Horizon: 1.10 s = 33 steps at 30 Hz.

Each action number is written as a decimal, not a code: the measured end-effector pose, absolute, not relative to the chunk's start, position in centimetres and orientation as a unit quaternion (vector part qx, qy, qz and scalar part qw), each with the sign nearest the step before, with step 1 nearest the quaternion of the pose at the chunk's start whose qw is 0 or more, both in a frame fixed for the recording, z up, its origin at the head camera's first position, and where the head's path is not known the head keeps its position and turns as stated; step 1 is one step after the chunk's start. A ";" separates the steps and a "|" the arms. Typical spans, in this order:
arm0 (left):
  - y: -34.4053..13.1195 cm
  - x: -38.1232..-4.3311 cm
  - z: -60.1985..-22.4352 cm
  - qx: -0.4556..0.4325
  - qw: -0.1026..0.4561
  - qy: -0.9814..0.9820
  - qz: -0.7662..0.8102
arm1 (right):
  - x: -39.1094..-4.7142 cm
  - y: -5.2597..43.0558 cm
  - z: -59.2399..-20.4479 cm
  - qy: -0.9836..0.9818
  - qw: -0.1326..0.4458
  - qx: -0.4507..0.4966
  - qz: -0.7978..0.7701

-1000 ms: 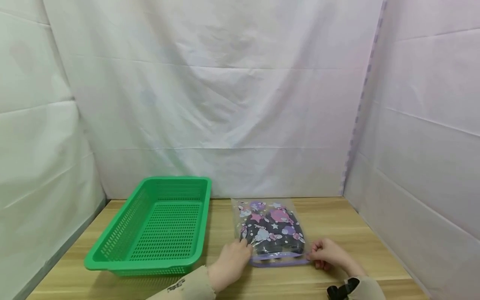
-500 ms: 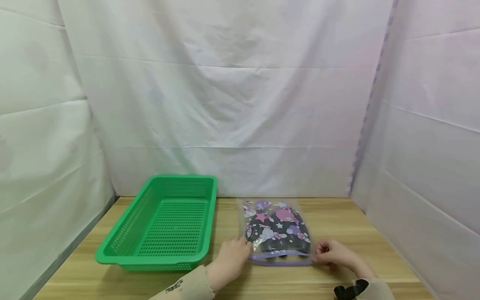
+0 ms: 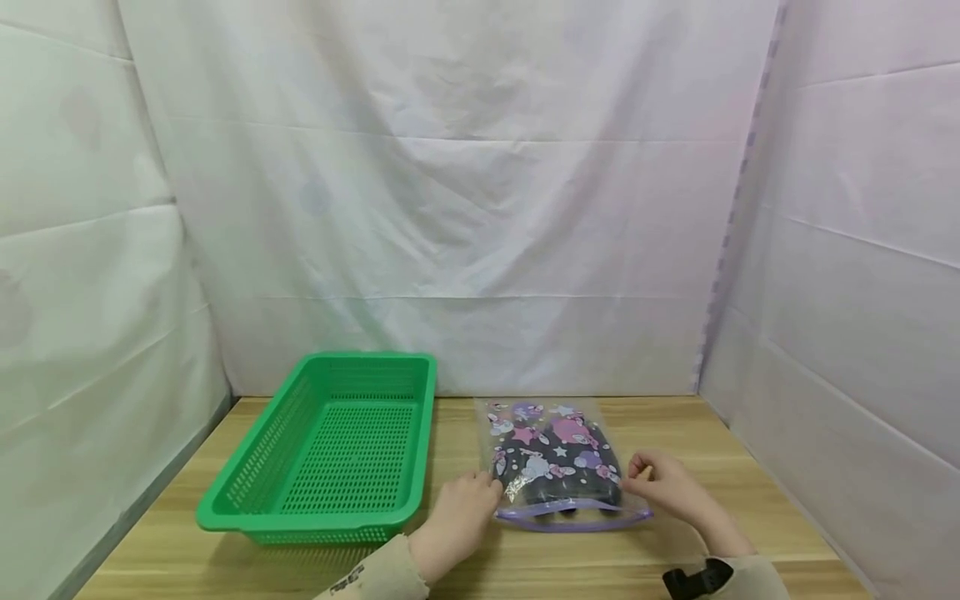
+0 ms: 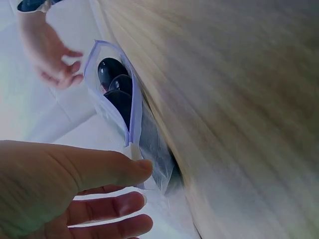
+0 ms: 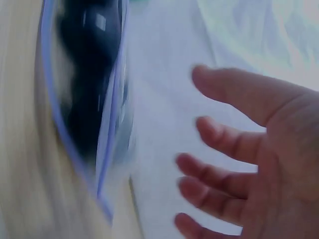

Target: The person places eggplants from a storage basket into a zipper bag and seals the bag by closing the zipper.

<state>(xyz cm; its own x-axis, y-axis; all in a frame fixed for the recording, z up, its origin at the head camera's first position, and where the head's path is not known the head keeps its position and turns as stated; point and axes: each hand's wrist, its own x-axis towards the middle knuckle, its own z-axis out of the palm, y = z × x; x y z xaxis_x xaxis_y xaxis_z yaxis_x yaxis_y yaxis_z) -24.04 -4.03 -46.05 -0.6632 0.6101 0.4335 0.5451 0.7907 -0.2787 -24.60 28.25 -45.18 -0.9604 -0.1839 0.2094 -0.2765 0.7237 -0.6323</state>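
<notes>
A clear zip bag (image 3: 487,425) with a purple zip strip (image 3: 592,527) lies on the table. Inside it is a black folded item (image 3: 551,471) printed with pink, purple and white cartoon figures and stars; its kind cannot be told. The bag's mouth gapes toward me, and rounded glossy black folds (image 4: 118,94) show through it in the left wrist view. My left hand (image 3: 461,517) pinches the mouth's left corner between thumb and fingers. Beside the right corner, my right hand (image 3: 671,492) is held off the bag, its fingers (image 5: 224,139) spread and loosely bent, holding nothing.
A green plastic basket (image 3: 427,433) with slotted walls and floor stands on the left of the wooden table (image 3: 675,425). White cloth sheets (image 3: 480,208) hang behind and on both sides. A black strap (image 3: 701,577) circles the right wrist.
My right hand has let go of the bag's right corner and moved slightly up. The bag's mouth now gapes wider. My left hand keeps its place at the left corner.
</notes>
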 end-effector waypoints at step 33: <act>-4.3 -25.7 -45.9 -0.320 0.325 -0.890 0.017 | -25.7 10.8 -46.3 -0.937 0.242 0.237 0.085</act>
